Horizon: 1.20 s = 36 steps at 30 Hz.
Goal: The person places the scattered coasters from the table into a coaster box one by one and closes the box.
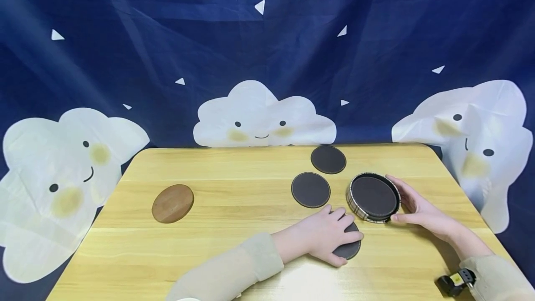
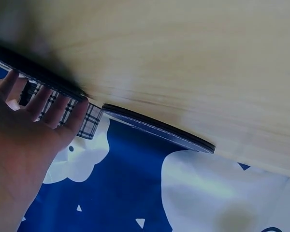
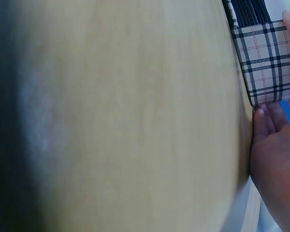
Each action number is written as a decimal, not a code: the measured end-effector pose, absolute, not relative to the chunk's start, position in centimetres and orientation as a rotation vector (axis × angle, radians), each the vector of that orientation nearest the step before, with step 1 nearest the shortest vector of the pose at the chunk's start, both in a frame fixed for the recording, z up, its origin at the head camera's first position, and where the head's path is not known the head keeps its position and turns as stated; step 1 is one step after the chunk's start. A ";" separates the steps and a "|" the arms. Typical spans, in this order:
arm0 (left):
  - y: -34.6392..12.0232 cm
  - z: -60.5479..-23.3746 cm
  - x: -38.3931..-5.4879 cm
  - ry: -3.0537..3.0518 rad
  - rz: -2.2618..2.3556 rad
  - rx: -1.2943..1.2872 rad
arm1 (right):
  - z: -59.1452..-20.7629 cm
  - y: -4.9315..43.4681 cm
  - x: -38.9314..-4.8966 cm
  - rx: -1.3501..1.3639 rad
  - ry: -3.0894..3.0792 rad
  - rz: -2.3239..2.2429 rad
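Observation:
My left hand (image 1: 328, 236) rests with spread fingers on a round dark coaster (image 1: 350, 248) on the table, covering much of it. In the left wrist view its fingertips touch the edge of that black coaster (image 2: 38, 77). On the right, my right hand (image 1: 422, 210) holds the side of a round plaid coaster holder (image 1: 355, 209), thumb near and fingers behind. A dark coaster (image 1: 374, 195) lies inside the holder, and the right wrist view shows several black edges (image 3: 249, 12) stacked within its plaid wall (image 3: 268, 63).
Two dark spots on the table are more coasters, a nearer one (image 1: 310, 190) and a farther one (image 1: 328, 160) at the back edge. A brown wooden disc (image 1: 173, 204) lies at the left. Behind the table (image 1: 234, 226) hangs a blue curtain (image 1: 267, 50) with clouds.

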<state>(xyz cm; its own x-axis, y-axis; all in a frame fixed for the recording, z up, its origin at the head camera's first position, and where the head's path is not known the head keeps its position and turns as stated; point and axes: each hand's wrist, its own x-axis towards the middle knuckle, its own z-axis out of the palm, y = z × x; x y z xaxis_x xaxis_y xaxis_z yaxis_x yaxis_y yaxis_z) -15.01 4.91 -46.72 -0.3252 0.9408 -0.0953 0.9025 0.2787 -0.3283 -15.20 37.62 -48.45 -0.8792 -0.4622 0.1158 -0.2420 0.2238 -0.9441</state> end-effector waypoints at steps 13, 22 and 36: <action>4.9 -46.5 -15.4 -2.436 0.493 -1.698 | -48.5 37.6 -15.3 -0.693 2.302 -1.722; 4.8 -46.3 -15.8 -2.421 0.455 -1.651 | -48.5 37.6 -15.2 -0.697 2.308 -1.714; 4.8 -45.5 -16.8 -2.380 0.426 -1.612 | -48.4 37.6 -15.2 -0.692 2.298 -1.729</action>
<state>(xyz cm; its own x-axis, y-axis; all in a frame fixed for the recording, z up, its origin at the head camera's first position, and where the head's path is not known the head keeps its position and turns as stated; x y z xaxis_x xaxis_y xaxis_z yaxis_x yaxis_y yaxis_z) -16.78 4.77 -45.51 -0.3657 0.9302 0.0307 0.8617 0.3508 -0.3665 -15.20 37.56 -48.42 -0.8747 -0.4670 0.1295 -0.2539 0.2140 -0.9433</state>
